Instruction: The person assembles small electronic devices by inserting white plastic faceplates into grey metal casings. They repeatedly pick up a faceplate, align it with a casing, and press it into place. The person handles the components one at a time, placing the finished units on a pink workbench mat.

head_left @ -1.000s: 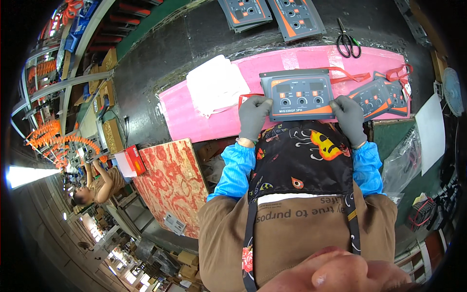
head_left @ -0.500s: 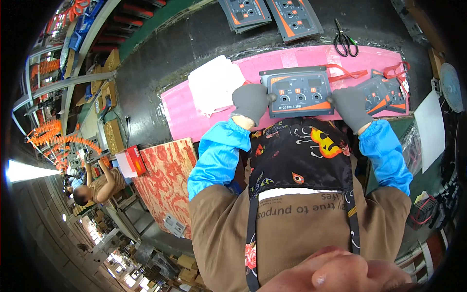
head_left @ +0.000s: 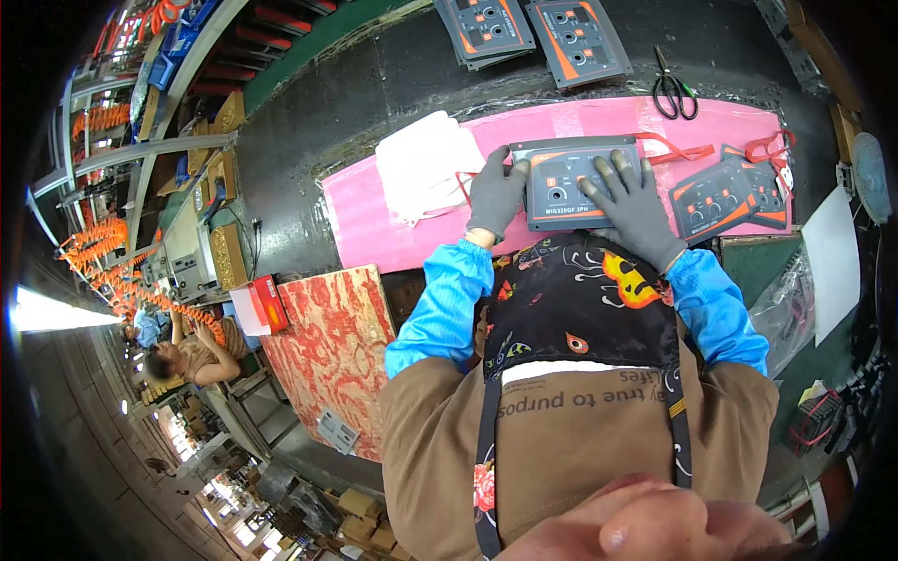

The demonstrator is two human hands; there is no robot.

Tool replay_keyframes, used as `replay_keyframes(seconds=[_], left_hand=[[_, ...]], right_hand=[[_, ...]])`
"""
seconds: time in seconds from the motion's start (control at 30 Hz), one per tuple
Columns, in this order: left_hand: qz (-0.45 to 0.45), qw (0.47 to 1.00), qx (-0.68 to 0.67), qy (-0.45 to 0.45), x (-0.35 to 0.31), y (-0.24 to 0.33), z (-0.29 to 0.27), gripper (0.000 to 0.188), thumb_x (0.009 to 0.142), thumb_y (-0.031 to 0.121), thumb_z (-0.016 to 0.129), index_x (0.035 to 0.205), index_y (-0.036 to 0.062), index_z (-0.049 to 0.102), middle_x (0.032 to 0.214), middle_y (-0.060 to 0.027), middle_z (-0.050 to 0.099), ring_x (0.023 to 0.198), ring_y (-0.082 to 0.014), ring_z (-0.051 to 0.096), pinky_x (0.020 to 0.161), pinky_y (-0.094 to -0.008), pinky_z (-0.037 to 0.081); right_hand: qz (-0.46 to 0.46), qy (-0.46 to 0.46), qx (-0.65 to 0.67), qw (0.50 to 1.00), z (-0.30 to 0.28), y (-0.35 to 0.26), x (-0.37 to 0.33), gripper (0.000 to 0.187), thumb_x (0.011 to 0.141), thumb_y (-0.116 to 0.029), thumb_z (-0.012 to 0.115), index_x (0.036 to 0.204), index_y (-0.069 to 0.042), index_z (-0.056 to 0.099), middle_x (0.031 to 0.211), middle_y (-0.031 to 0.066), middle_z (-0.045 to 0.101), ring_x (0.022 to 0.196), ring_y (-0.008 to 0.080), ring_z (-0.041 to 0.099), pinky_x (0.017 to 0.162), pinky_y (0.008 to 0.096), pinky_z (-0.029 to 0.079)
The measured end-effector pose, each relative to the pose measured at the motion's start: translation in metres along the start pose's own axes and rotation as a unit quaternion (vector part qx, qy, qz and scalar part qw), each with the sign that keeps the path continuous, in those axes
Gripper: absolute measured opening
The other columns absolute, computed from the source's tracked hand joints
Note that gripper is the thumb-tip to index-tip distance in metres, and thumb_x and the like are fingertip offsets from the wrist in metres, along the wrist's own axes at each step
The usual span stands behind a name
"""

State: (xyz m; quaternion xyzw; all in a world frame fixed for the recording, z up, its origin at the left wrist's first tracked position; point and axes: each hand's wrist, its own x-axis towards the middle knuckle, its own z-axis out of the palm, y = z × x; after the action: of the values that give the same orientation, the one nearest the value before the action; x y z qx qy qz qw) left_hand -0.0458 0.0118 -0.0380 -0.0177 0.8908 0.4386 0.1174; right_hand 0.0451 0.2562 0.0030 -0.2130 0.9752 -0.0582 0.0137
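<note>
A grey control panel [head_left: 559,210] with orange trim and round cut-outs lies face up on a pink foam sheet [head_left: 360,224], right in front of my apron. My right hand [head_left: 636,208], in a grey glove, rests on the panel's right half with its fingers spread, covering part of the face. At the left edge my gloved left hand [head_left: 498,194] touches the panel, thumb apart from the fingers. A white cloth [head_left: 426,168] lies to the left of that hand. Two smaller dark panels [head_left: 711,201] overlap on the sheet at the right.
Stacked grey panels [head_left: 575,42] lie at the far side of the dark table [head_left: 327,112]. Black-handled scissors [head_left: 672,93] and red straps [head_left: 675,151] are at the right. A red-patterned board [head_left: 323,346] stands at the left, with a person [head_left: 206,355] beyond it.
My right hand has gone from gripping the panel's right edge to lying spread on its face. The left hand's fingers have straightened along the left edge. The view has shifted slightly.
</note>
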Motion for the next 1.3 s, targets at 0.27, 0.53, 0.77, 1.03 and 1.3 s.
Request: replay_keyframes(seconds=[0.27,0.53,0.77,1.03,1.3], left_hand=[[-0.035,0.997,-0.067,-0.021,0.011,-0.013,-0.002,0.033,0.087,0.025,0.065,0.113,0.0038,0.067,0.082,-0.0115,0.070,0.070,-0.0208,0.067,0.066,-0.0342,0.052],[0.034,0.992,-0.119,0.018,-0.006,0.034,-0.024,0.032,0.087,0.011,0.054,0.114,-0.0033,0.065,0.076,-0.0073,0.065,0.058,-0.0135,0.060,0.054,-0.0286,0.049],[-0.111,0.908,-0.323,-0.241,0.003,0.058,-0.069,0.036,0.097,0.026,0.052,0.117,-0.0002,0.066,0.072,-0.0040,0.062,0.054,-0.0083,0.054,0.048,-0.0209,0.043],[0.030,0.941,-0.285,-0.177,0.001,0.050,-0.046,0.060,0.100,0.044,0.054,0.144,0.0036,0.047,0.118,-0.0098,0.064,0.099,-0.0167,0.062,0.082,-0.0293,0.052],[-0.002,0.944,-0.301,-0.131,-0.017,0.022,0.002,0.044,0.093,0.012,0.061,0.134,-0.0016,0.053,0.117,-0.0099,0.064,0.106,-0.0170,0.059,0.091,-0.0307,0.049]], right_hand=[[-0.031,0.070,-0.033,0.997,0.027,0.007,-0.009,0.051,0.085,-0.018,0.059,0.136,-0.023,0.052,0.144,0.0095,0.047,0.136,0.0328,0.041,0.102,0.0647,0.036],[-0.069,0.118,-0.008,0.991,0.018,0.011,-0.018,0.045,0.085,-0.021,0.058,0.130,-0.018,0.055,0.136,0.0092,0.053,0.130,0.0318,0.047,0.101,0.0570,0.041],[-0.042,0.171,0.071,0.982,-0.071,0.034,-0.003,0.038,0.081,-0.012,0.065,0.118,-0.008,0.062,0.108,0.0091,0.066,0.105,0.0253,0.065,0.089,0.0353,0.051],[0.068,-0.187,0.606,0.771,-0.088,0.096,0.053,0.048,0.074,-0.011,0.073,0.120,0.002,0.063,0.102,0.0081,0.070,0.091,0.0145,0.064,0.082,0.0307,0.052],[0.244,0.157,0.284,0.914,-0.047,0.123,0.027,0.034,0.092,-0.021,0.065,0.123,-0.007,0.063,0.098,0.0116,0.071,0.087,0.0233,0.068,0.077,0.0362,0.053]])
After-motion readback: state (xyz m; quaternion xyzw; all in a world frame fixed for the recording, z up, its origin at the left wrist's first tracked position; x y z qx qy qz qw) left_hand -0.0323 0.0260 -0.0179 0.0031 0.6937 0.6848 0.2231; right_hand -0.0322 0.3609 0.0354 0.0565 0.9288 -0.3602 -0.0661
